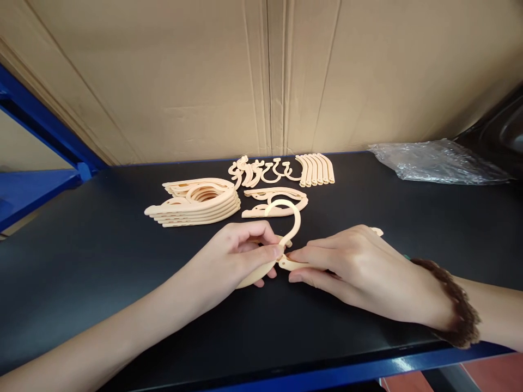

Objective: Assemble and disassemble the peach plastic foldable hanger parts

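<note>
Between my two hands is a cream plastic folding clothes hanger (295,220), its curved hook pointing up and away from me. My left hand (245,251) pinches it near the base of the hook, with one arm of the hanger running under the palm. Closed around the other arm, close to the pivot, is my right hand (347,264); the tip of that arm shows past the knuckles. Just behind the hook lies a folded hanger (281,194) on the black tabletop. My fingers hide much of the joint.
A stack of folded hangers (196,204) stands at the left. Farther back are loose hooks (272,171) and a row of curved hanger arms (316,170). Clear plastic wrap (433,160) lies at the back right. Cardboard (183,81) lines the back, and a blue frame (44,120) rises at left.
</note>
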The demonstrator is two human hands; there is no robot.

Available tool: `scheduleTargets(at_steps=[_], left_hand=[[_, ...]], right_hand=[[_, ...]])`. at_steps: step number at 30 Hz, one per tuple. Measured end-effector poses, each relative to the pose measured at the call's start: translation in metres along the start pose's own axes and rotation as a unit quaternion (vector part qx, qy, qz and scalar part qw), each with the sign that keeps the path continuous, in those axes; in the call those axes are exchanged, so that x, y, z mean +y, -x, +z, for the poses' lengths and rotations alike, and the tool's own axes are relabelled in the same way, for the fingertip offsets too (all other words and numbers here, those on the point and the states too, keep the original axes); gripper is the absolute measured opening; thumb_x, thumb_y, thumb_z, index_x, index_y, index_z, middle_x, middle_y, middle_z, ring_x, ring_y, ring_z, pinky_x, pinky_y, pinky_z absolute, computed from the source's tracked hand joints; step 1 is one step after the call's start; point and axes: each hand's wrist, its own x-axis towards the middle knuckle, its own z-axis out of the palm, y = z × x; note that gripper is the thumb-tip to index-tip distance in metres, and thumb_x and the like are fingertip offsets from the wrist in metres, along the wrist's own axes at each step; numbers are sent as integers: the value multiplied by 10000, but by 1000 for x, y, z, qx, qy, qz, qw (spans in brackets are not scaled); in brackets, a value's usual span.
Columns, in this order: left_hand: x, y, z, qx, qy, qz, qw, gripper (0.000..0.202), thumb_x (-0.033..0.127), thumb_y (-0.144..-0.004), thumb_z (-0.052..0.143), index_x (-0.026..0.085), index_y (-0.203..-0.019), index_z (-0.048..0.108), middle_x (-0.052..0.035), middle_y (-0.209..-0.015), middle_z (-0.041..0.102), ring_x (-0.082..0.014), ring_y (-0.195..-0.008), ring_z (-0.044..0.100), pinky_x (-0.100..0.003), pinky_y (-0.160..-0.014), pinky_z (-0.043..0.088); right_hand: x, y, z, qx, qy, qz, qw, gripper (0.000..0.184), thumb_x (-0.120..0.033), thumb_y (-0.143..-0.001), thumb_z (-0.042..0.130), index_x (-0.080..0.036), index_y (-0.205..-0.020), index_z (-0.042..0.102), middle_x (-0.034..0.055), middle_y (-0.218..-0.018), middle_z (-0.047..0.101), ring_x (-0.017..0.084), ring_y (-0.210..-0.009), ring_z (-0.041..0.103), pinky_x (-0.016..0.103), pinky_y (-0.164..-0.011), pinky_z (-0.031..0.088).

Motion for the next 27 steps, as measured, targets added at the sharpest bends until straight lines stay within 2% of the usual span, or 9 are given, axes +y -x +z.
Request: scheduleTargets(at_steps=[7,11,13,15,18,21,22,24,27], left_hand=[[-3,-1,8,2,-46,1,999,218,350,-825,647,174,-704,605,15,-670,653,-101,-631,599,-175,-567,471],[-4,-1,8,-14,-24,-26,999,234,377,-830,635,174,-716,608,5,-667,664,-121,-603,624,-212,-567,497],[-4,-1,9,-16,-35,-18,999,246,391,-842,616,175,-725,611,6,-670,662,-119,-593,617,-214,-563,499],[-2,1,11,-9,-79,8,997,235,402,-860,594,184,-784,634,11,-704,660,-115,-606,604,-205,-554,484],[0,5,14,21,-184,57,981,169,373,-836,630,209,-877,634,43,-706,622,-93,-574,520,-180,-488,390],[3,8,15,45,-267,92,958,149,361,-846,615,212,-838,604,71,-613,508,-78,-511,385,-194,-446,277],[4,9,14,48,-282,98,953,181,375,-872,580,208,-804,589,70,-599,485,-79,-506,370,-204,-448,263],[7,10,13,51,-301,108,946,272,409,-909,525,200,-737,548,64,-588,469,-83,-503,369,-218,-454,254],[8,12,13,57,-346,127,928,364,437,-923,516,197,-654,465,74,-525,383,-78,-470,315,-221,-440,229]], right_hand=[[0,2,-1,-43,-53,43,997,313,-341,-990,509,-203,-729,614,-62,-603,572,67,-482,436,256,-475,239],[2,3,-1,-21,-56,4,998,274,-288,-970,554,-186,-719,592,-67,-621,585,54,-481,446,250,-459,219],[4,2,0,-10,-41,-8,999,253,-285,-964,564,-184,-734,600,-63,-634,597,58,-497,466,247,-471,237],[8,1,0,9,-11,-14,1000,249,-312,-956,576,-184,-750,631,-48,-637,609,77,-527,493,250,-517,286],[12,0,-4,73,49,-33,996,266,-368,-945,587,-180,-779,675,0,-701,649,135,-662,558,288,-648,367],[13,-1,-11,159,125,-40,979,251,-425,-926,602,-194,-891,697,75,-978,690,232,-957,576,373,-790,392],[12,-1,-13,183,151,-37,971,247,-433,-919,610,-202,-941,695,88,-1041,679,251,-1000,560,392,-800,389],[12,0,-16,210,182,-30,960,250,-417,-921,611,-199,-1026,676,91,-1013,673,239,-941,558,383,-759,387],[10,0,-15,180,131,-41,974,250,-357,-965,556,-170,-1110,638,42,-848,665,179,-792,561,338,-711,390]])
